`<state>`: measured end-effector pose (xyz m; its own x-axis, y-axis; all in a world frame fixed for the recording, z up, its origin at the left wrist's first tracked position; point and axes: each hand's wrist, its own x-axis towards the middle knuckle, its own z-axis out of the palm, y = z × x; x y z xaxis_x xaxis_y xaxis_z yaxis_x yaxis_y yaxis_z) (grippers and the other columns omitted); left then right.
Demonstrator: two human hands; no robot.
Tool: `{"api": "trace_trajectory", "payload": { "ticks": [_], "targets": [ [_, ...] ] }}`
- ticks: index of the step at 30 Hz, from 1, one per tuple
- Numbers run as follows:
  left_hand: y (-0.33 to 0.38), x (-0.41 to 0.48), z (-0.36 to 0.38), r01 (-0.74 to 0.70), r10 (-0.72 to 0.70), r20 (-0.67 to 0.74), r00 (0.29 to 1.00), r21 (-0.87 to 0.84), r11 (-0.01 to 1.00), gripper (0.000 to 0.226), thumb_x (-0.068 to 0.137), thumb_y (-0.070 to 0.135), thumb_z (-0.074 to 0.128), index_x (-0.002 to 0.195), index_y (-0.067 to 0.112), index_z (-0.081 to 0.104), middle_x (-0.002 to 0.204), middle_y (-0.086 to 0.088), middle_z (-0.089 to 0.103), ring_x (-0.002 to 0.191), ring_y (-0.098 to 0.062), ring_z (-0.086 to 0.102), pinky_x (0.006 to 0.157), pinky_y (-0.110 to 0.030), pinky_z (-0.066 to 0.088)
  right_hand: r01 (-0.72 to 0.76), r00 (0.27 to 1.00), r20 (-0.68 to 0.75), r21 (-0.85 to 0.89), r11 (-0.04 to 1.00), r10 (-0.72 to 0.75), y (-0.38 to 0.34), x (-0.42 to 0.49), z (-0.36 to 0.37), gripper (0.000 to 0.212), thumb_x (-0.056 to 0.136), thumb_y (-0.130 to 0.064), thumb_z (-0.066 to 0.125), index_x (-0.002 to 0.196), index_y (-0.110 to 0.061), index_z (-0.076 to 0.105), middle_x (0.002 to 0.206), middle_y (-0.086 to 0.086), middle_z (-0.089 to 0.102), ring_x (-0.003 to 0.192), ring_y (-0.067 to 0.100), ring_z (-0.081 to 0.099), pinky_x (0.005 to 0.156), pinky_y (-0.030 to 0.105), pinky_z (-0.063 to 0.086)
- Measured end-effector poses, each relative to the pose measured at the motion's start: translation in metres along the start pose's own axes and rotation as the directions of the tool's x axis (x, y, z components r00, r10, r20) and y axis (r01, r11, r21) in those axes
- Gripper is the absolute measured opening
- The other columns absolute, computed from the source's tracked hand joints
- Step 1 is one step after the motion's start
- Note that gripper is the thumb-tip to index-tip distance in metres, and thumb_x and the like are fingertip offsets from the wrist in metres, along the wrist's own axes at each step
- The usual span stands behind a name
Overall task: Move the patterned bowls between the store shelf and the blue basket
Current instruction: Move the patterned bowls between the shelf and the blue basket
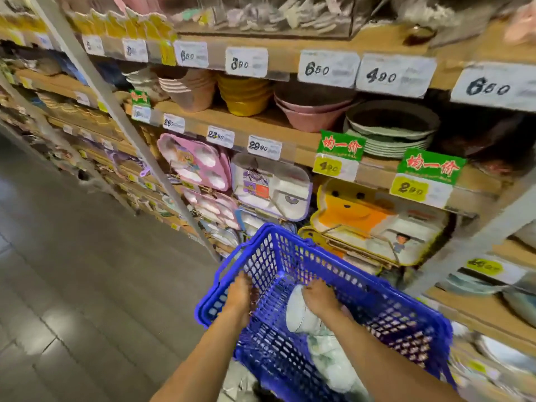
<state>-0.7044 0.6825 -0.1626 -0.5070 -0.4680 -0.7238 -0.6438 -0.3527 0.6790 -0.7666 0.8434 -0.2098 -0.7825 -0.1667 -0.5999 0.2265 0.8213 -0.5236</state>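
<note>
Your right hand (319, 297) curls its fingers over a smooth, rounded, pale patterned bowl (298, 317) lying just beneath them in the blue basket (406, 323) of stiff plastic lattice; your left hand (240, 293), its grip too blurred to tell, is at the wall beside; lift slowly, clearing the rim

The blue basket (406, 323), plastic with open lattice walls, is sitting tilted in the near middle, just in front of the wooden store shelf (293, 140), with 1 handle hanging down on its far left side. Inside, 1 white bowl (298, 314) with a faint grey-green pattern is lying on its side under the right hand (319, 297). More patterned bowls (327, 352) are lying nearer in the basket, too blurred to count. The left hand (240, 294) is gripping the basket's left rim.
</note>
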Motion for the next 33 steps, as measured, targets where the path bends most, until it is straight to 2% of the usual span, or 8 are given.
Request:
{"api": "trace_trajectory", "payload": {
  "ticks": [2,6,8,13,18,23,27,33],
  "targets": [
    [-0.007,0.026,0.012,0.064,-0.07,0.048,0.996,0.124,0.99,0.045,0.103,0.028,0.03,0.121,-0.004,0.057,0.1,-0.021,0.065,0.089,-0.04,0.062,0.076,-0.043,0.053,-0.071,0.997,-0.009,-0.016,0.997,0.071,0.004,0.006,0.011,0.027,0.097,-0.029,0.045,0.077,-0.014,0.055,0.099,0.017,0.065,0.11,0.033,0.06,0.075,0.032,0.044],
    [-0.024,0.086,0.031,0.043,-0.1,0.103,0.99,0.448,0.893,0.039,0.102,0.025,0.034,0.089,0.0,0.061,0.087,-0.02,0.061,0.077,-0.032,0.059,0.066,-0.035,0.05,-0.194,0.98,-0.039,-0.026,0.981,0.193,0.009,0.027,0.033,0.043,0.096,-0.026,0.045,0.134,-0.007,0.044,0.136,0.016,0.052,0.124,0.03,0.051,0.095,0.033,0.042],
    [-0.027,0.109,0.039,0.023,-0.137,0.147,0.98,0.595,0.803,0.045,0.104,0.031,0.034,0.079,0.006,0.061,0.083,-0.015,0.062,0.073,-0.025,0.058,0.055,-0.026,0.047,-0.234,0.97,-0.072,-0.045,0.971,0.231,0.011,0.037,0.043,0.045,0.094,-0.024,0.046,0.137,-0.008,0.041,0.136,0.015,0.052,0.124,0.03,0.051,0.098,0.034,0.042],
    [-0.034,0.155,0.057,0.078,-0.25,0.167,0.954,0.666,0.741,0.043,0.105,0.022,0.033,0.135,-0.005,0.049,0.14,-0.023,0.05,0.128,-0.034,0.049,0.105,-0.035,0.04,-0.302,0.948,-0.168,-0.218,0.928,0.269,0.007,0.062,0.069,0.05,0.096,-0.024,0.044,0.142,-0.007,0.038,0.145,0.016,0.038,0.133,0.032,0.033,0.1,0.038,0.039],
    [-0.059,0.169,0.055,0.015,-0.317,0.338,0.886,0.663,0.748,0.044,0.104,0.026,0.034,0.136,0.001,0.049,0.137,-0.017,0.054,0.125,-0.033,0.053,0.1,-0.04,0.048,-0.306,0.951,-0.155,-0.35,0.885,0.267,0.004,0.08,0.096,0.05,0.101,-0.012,0.033,0.149,-0.006,0.025,0.155,0.018,0.025,0.136,0.031,0.036,0.106,0.038,0.035],
    [-0.072,0.178,0.062,0.075,-0.341,0.294,0.893,0.65,0.756,0.042,0.104,0.021,0.035,0.128,-0.006,0.055,0.129,-0.024,0.058,0.116,-0.036,0.057,0.1,-0.049,0.046,-0.363,0.93,-0.102,-0.399,0.842,0.353,0.013,0.088,0.104,0.071,0.098,-0.008,0.036,0.154,-0.015,-0.008,0.145,0.029,0.033,0.115,0.037,0.057,0.076,0.039,0.051],
    [-0.069,0.174,0.053,0.068,-0.401,0.346,0.848,0.68,0.731,0.04,0.102,0.023,0.036,0.129,0.0,0.054,0.128,-0.016,0.059,0.113,-0.032,0.059,0.079,-0.033,0.053,-0.341,0.936,-0.083,-0.44,0.831,0.341,0.01,0.085,0.098,0.084,0.091,-0.008,0.054,0.154,-0.017,-0.001,0.135,0.028,0.044,0.111,0.037,0.058,0.072,0.037,0.049],
    [-0.047,0.175,0.048,0.027,-0.303,0.307,0.902,0.66,0.751,0.038,0.098,0.019,0.042,0.119,-0.007,0.059,0.12,-0.029,0.061,0.11,-0.04,0.059,0.095,-0.05,0.046,-0.317,0.947,-0.152,-0.287,0.904,0.284,-0.004,0.066,0.073,0.077,0.088,-0.004,0.051,0.152,-0.019,0.013,0.124,0.019,0.057,0.116,0.034,0.056,0.092,0.04,0.046]
  ]
}}
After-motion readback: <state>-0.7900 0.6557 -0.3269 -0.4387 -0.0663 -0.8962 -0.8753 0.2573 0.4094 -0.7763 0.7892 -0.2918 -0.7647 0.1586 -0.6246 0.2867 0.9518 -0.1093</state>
